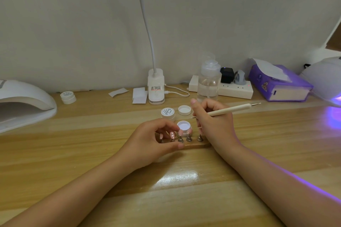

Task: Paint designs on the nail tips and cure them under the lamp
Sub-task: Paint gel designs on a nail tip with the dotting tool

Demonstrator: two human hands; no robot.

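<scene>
A small wooden stand [195, 146] holds a row of metal holders, some with pink nail tips [172, 135] on them. My left hand [156, 143] pinches the middle holder with its pink tip between thumb and fingers. My right hand [215, 122] grips a cream dotting pen [230, 109], its thin tip pointing left above an open pot of white gel [183, 127]. Just behind stand a closed gel pot [168, 113] and a loose white lid [184, 110]. One curing lamp [24, 103] sits at the far left; a second lamp [324, 79] glows purple at the far right.
Along the back wall stand a white desk lamp base [156, 86], a clear pump bottle [208, 81], a power strip [236, 88], a purple tissue box [278, 84], another small pot [68, 96] and white wipes [139, 95]. The wooden table [184, 190] extends toward me.
</scene>
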